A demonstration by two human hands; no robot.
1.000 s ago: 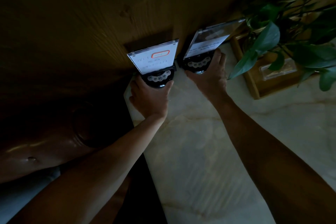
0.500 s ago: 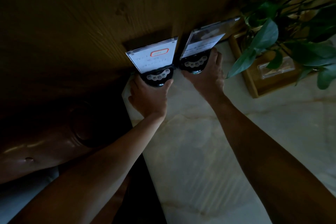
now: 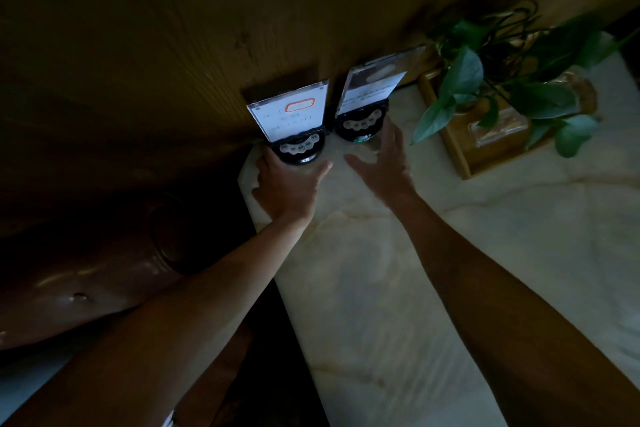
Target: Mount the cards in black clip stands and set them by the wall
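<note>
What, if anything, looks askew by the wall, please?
Nothing is spilled or damaged. The right card tilts differently from the left card, so the pair looks uneven; the wide lens may exaggerate this.

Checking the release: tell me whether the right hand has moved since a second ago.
Yes. The right hand has drawn back from the wooden wall toward the person, its fingers uncurled from the right clip stand.

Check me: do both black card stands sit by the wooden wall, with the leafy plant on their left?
Wrong side. The head view shows the leafy plant on their right; the left stand and right stand do sit by the wooden wall.
</note>
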